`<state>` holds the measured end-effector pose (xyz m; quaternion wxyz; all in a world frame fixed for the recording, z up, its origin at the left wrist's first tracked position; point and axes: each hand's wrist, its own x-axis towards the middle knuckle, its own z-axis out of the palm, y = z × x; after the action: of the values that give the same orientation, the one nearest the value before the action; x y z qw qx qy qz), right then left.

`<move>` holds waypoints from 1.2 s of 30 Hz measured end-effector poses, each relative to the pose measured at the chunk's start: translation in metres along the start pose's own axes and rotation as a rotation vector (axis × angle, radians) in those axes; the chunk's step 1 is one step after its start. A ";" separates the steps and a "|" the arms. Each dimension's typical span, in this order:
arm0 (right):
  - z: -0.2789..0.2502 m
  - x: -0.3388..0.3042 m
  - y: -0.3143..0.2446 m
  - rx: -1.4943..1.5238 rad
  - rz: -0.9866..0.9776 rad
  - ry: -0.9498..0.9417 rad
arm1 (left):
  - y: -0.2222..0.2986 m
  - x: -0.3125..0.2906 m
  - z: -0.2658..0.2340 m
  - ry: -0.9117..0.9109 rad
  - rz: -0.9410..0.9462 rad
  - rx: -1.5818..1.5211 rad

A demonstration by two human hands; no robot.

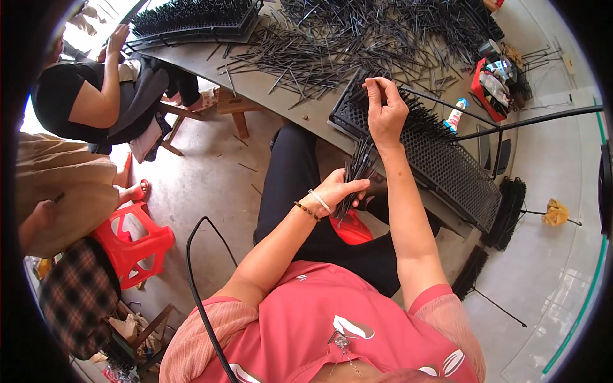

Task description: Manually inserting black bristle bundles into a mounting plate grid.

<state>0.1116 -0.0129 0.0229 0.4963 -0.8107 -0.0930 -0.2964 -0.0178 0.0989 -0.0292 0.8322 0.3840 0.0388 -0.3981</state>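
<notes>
- Bundle of black sticks (355, 173): one, clasped in the left hand (333, 190), below the table's near edge in the view. Its long axis runs steeply, upper end leaning slightly right, toward the tray.
- Grip: the left fingers and thumb wrap firmly around the bundle. The right hand (387, 118) is raised, fingers bent toward the thumb; whether the tips meet or pinch a stick cannot be told.
- Governing relation: the perforated black tray (456, 171) lies up and right of the bundle. Its long axis slants from upper left to lower right. The right hand is nearer, above the tray's upper-left part; the left hand is below that end.
- Standing sticks (429, 121): a dense band along the tray's far side; individual number not countable. Holes nearer the person show bare.
- Loose black sticks (294, 60): one broad heap beyond the tray, on the table (204, 64); lying in mixed directions, not countable.
- Second tray (223, 33): one, at the table's upper left, filled with upright black pieces.
- Red basket (480, 96): one, right of the heap, holding mixed articles. One white-and-blue packet (455, 116) lies near it.
- Other people: two, at the left, one in a black top (67, 96), one in a brown skirt (64, 163).
- Red stool (158, 239): one at left, beside the skirt.
</notes>
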 end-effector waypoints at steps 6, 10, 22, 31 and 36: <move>0.004 -0.001 0.000 0.075 0.021 0.000 | -0.001 0.000 -0.001 -0.005 0.003 0.002; 0.002 -0.003 0.007 -0.030 -0.021 -0.004 | -0.002 0.000 0.000 -0.005 -0.007 0.003; 0.003 -0.002 0.003 -0.260 -0.205 0.045 | -0.005 0.001 0.000 -0.004 -0.014 0.005; 0.007 -0.006 0.002 -0.234 -0.193 0.059 | -0.005 0.001 0.001 -0.009 -0.019 -0.002; 0.007 -0.006 0.002 -0.182 -0.141 0.027 | -0.005 0.001 0.002 -0.006 -0.017 -0.010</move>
<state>0.1106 -0.0071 0.0158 0.4000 -0.8397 -0.1156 -0.3488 -0.0212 0.0955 -0.0312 0.8309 0.3783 0.0414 -0.4060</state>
